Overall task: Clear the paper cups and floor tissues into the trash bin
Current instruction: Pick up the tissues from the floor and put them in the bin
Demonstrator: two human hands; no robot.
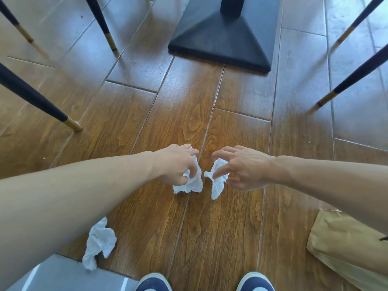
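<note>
We look straight down at a wooden plank floor (231, 227) with both our bare arms reaching forward. Our left hand (176, 164) has its fingers (194, 171) curled shut on a crumpled white tissue (192, 182), most of which hangs below the hand with its lower edge at or just above the boards; we cannot tell which. Just beside it, our right hand (245, 166) pinches a second crumpled tissue (217, 181) between thumb and forefinger, the other fingers spread loosely; the paper droops below the grip. The two hands are close together, the tissues nearly touching each other but apart.

A third tissue (98, 244) lies loose on the floor under our left forearm, well apart from both hands, by the edge of a grey tile (63, 278). Our two blue shoes (154, 283) show at the bottom edge. A brown paper bag (344, 244) lies on the floor at the lower right. Ahead stands the black pedestal base (222, 36) of the counter, with dark chair legs (42, 101) tipped in gold on either side.
</note>
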